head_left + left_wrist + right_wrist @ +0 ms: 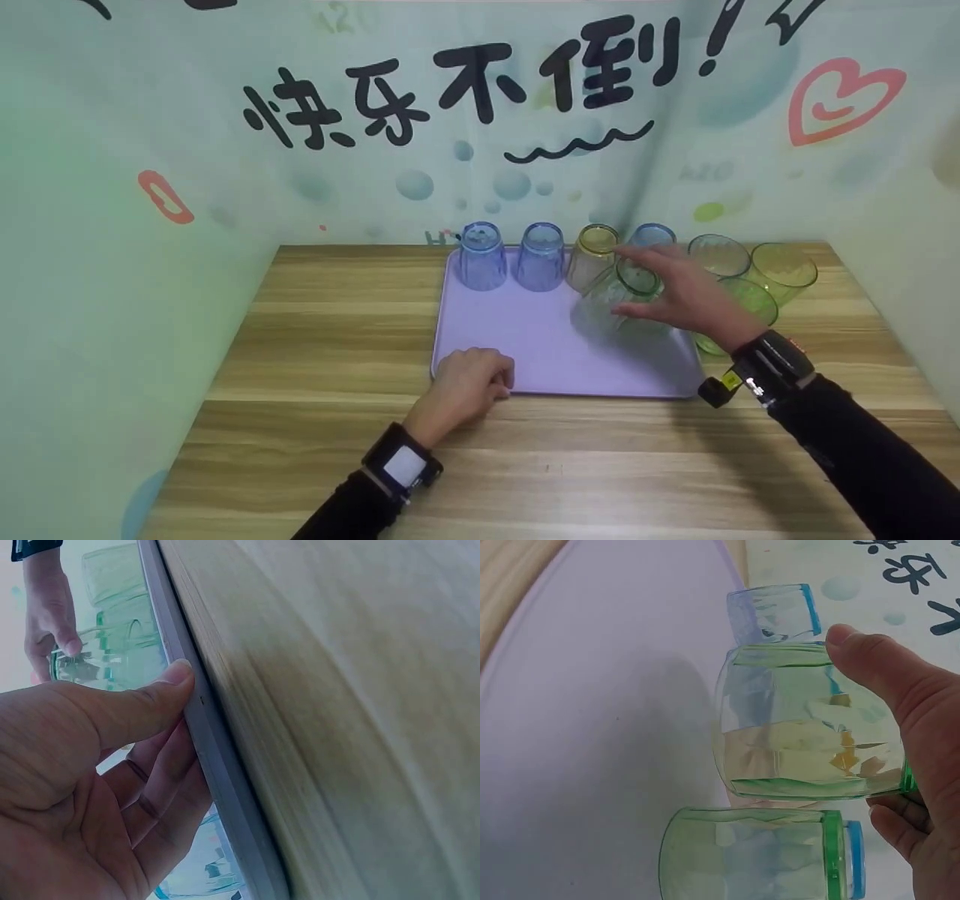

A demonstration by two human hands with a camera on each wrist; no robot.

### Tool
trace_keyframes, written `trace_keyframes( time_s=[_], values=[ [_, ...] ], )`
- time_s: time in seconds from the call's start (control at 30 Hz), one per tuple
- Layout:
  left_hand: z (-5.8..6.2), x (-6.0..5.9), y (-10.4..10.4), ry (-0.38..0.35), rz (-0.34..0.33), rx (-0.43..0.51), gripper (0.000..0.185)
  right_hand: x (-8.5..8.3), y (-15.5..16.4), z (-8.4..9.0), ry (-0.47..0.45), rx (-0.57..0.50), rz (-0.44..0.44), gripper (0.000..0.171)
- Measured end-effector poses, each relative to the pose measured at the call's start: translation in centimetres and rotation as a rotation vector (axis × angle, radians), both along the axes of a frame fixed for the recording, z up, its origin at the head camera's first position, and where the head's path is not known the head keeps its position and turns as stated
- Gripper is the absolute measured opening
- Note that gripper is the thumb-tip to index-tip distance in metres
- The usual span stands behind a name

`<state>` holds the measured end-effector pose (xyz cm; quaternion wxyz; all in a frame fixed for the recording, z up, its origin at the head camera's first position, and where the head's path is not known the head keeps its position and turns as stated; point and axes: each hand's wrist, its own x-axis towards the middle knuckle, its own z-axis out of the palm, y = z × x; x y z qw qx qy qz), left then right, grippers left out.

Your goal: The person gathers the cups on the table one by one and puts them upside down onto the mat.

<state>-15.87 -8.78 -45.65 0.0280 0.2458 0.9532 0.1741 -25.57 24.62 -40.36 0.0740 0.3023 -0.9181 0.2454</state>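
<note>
My right hand [675, 292] grips an upside-down light green glass [810, 727] above the right part of a purple tray [525, 345]. Thumb and fingers curve around it near its base. Below it in the right wrist view, another green glass [750, 855] stands inverted, mostly hidden by the hand in the head view. Along the tray's back stand inverted glasses: one blue glass [481, 259], a second blue glass [540, 259], a yellow glass [585, 266] and a third blue one [652, 234]. At the tray's front left, my left hand [469, 382] pinches the rim [202, 724] between thumb and curled fingers.
Right of the tray several glasses stand mouth up: a pale bluish glass [716, 255], a yellow-green glass [784, 270] and a green glass [754, 300], partly behind my right wrist. A printed cloth backdrop [360, 195] rises behind the wooden table [322, 322].
</note>
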Motion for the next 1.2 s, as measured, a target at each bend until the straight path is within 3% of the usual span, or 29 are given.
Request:
trace_keyframes(
  time_s=[0.33,0.5,0.63,1.2],
  values=[
    [0.0,-0.1,-0.1,-0.017,0.003,0.005,0.01,-0.2,-0.7,-0.8,0.025,0.04,-0.014,0.086],
    [-0.2,0.1,-0.2,0.037,-0.017,0.017,0.012,-0.3,-0.9,-1.2,-0.026,0.046,0.007,0.085],
    [-0.2,0.2,-0.3,0.061,-0.029,0.031,0.012,-0.4,-1.1,-1.5,-0.014,0.059,0.02,0.083],
    [-0.1,0.0,0.0,-0.001,0.004,0.002,0.01,-0.6,-2.1,-2.3,0.012,0.108,-0.032,0.083]
  ],
)
